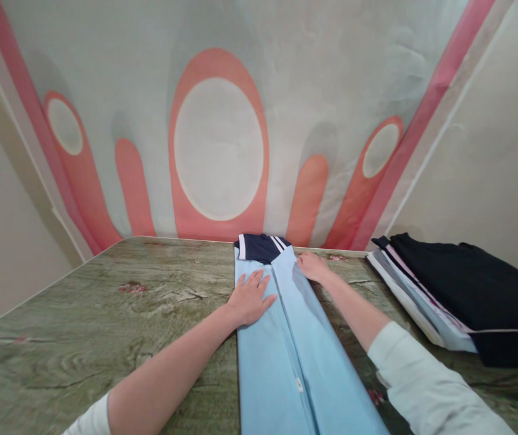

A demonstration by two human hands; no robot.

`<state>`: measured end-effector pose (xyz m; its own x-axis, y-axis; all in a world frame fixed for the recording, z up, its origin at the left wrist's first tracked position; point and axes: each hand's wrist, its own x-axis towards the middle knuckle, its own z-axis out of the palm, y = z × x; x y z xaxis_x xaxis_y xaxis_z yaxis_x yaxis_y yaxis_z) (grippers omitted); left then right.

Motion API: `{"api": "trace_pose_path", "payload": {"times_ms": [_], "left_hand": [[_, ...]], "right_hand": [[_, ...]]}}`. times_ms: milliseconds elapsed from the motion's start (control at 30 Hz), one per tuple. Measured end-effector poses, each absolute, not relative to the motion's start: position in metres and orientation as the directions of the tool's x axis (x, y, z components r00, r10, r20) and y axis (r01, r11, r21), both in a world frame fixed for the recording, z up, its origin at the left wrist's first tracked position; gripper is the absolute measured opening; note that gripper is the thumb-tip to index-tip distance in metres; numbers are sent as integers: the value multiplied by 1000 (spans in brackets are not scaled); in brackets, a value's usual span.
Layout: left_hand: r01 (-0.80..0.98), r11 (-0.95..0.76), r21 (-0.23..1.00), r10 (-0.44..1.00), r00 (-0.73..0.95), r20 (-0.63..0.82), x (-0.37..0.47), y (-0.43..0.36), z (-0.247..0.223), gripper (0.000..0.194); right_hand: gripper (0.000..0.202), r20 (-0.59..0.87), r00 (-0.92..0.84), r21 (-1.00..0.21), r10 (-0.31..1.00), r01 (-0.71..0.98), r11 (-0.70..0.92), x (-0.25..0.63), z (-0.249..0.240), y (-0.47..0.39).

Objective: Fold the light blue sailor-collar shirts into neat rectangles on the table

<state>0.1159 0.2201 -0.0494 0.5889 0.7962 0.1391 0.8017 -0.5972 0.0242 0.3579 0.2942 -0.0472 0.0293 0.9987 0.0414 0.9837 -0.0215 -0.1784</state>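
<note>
A light blue garment (268, 368), folded into a long narrow strip, lies lengthwise on the table. Its far end carries a dark navy part (259, 248) with white stripes, and a small white tag shows on the near part. My left hand (250, 297) rests flat on the blue cloth with its fingers spread, just below the navy part. At the garment's right edge, near the far end, is my right hand (312, 266). Its fingertips touch the cloth's border, and how they are curled is partly hidden.
On the right of the wood-patterned table (159, 326) sits a stack of folded clothes (462, 290), black on top with white, grey and pink layers beneath. Beyond the table's far edge rises a wall covering (286, 72) with red-orange rounded shapes.
</note>
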Motion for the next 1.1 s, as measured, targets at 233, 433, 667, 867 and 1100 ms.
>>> {"api": "trace_pose_path", "payload": {"times_ms": [233,433,667,867,1100], "left_hand": [[804,-595,17,796,586,153,115,219,-48,61],[798,-602,17,789,591,166,115,218,-50,61],[805,-593,35,797,580,171,116,218,-51,62],[805,-593,30,796,580,172,115,217,-52,60],[812,-584,27,804,573,157,116,216,-49,61]], "right_hand": [[35,78,206,-220,975,958,-185,352,-35,334],[35,39,233,-214,972,952,-220,347,-33,357],[34,21,217,-178,976,961,-210,342,-27,357],[29,82,216,-153,973,967,-202,339,-22,340],[43,240,31,-122,970,993,-2,315,-35,284]]}}
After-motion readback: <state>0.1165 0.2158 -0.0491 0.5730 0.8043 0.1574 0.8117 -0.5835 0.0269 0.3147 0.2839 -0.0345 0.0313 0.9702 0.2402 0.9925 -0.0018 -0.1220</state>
